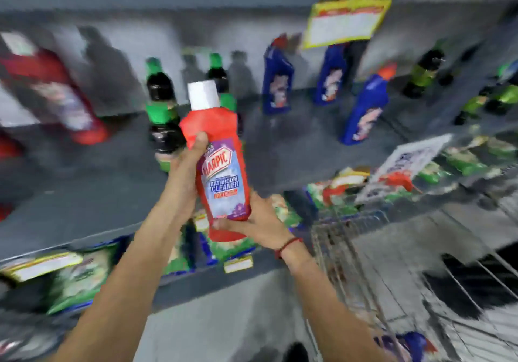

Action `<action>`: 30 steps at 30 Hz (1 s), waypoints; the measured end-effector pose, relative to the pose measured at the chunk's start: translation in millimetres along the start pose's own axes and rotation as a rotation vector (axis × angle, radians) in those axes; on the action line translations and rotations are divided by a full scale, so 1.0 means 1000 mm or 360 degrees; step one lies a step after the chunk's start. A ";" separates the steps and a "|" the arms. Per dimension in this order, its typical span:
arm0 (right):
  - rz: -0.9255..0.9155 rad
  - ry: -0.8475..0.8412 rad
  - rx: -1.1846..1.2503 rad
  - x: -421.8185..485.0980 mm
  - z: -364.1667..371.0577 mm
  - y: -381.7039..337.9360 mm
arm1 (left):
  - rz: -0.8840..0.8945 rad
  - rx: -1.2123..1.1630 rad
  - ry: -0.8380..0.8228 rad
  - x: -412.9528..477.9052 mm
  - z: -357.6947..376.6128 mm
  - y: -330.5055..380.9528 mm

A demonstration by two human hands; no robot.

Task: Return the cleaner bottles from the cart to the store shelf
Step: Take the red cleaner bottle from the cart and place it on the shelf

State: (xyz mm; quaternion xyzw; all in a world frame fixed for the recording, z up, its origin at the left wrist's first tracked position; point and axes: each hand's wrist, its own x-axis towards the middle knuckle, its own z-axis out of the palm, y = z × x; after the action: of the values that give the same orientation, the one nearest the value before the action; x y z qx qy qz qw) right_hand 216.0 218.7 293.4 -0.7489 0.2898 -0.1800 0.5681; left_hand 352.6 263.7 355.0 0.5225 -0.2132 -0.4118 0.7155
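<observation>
I'm holding the red cleaner bottle (221,165) nearly upright, white cap leaning slightly left, label facing me. My left fingers (197,144) are wrapping its shoulder; my right fingers (224,224) are cupping its base.

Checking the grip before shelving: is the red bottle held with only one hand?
No, the left hand grips the red bottle at its side and the right hand supports its base.

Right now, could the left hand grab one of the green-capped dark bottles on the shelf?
Probably not yet. The left hand and the right hand both have a grip on the red bathroom cleaner bottle. The green-capped dark bottles stand just behind it, so letting go would likely free the way.
</observation>
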 end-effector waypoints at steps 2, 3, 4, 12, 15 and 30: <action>-0.0076 -0.0134 -0.0043 0.022 0.042 -0.018 | 0.0181 0.0100 0.0145 -0.012 -0.047 0.026; -0.0124 -0.0190 -0.0075 0.033 0.062 -0.027 | 0.0264 0.0141 0.0201 -0.017 -0.068 0.037; -0.0163 -0.0224 -0.0125 0.043 0.081 -0.036 | 0.0335 0.0168 0.0253 -0.022 -0.088 0.047; -0.0289 -0.0212 -0.0421 0.118 0.200 -0.083 | 0.0645 0.0242 0.0506 -0.019 -0.209 0.094; -0.0248 -0.0190 -0.0358 0.135 0.223 -0.083 | 0.0653 0.0315 0.0534 -0.011 -0.229 0.093; -0.0244 -0.0153 -0.0322 0.151 0.224 -0.065 | 0.0679 0.0541 0.0699 -0.005 -0.239 0.073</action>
State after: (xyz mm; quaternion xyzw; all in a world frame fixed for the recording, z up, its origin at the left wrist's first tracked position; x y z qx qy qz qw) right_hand 480.3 301.4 281.4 -0.8300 0.2210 -0.1566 0.4876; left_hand 552.5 412.9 336.0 0.6540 -0.2241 -0.0892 0.7170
